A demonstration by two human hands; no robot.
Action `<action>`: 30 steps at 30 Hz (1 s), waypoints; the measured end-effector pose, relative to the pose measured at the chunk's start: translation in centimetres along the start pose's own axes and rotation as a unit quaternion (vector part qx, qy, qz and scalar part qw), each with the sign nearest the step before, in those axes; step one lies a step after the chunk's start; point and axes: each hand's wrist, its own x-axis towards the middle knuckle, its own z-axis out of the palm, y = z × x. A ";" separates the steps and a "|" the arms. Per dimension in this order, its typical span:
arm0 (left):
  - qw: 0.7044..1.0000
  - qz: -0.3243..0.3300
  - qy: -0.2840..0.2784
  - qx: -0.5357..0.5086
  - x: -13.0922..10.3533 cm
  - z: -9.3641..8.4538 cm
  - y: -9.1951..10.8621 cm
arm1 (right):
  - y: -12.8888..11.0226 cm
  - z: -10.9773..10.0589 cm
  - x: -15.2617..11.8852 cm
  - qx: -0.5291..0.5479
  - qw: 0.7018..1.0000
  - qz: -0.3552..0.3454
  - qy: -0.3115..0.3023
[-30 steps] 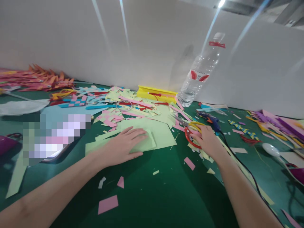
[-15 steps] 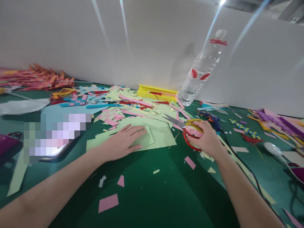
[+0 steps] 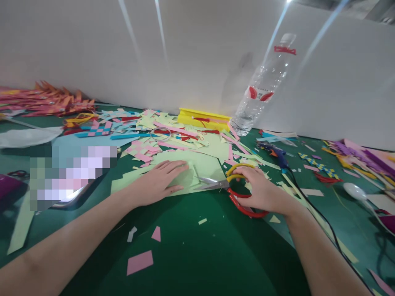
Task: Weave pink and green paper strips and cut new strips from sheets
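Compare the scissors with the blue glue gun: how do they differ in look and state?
The scissors have one yellow and one red handle; the glue gun is mostly blue.
The scissors are in the right hand, blades at the green paper; the glue gun lies on the table, untouched.
The glue gun trails a black cord; the scissors have none.
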 end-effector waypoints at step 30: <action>0.993 0.095 -0.056 -0.046 0.2 -0.2 -0.2 | 0.1 0.5 0.1 0.042 0.998 -0.035 -0.012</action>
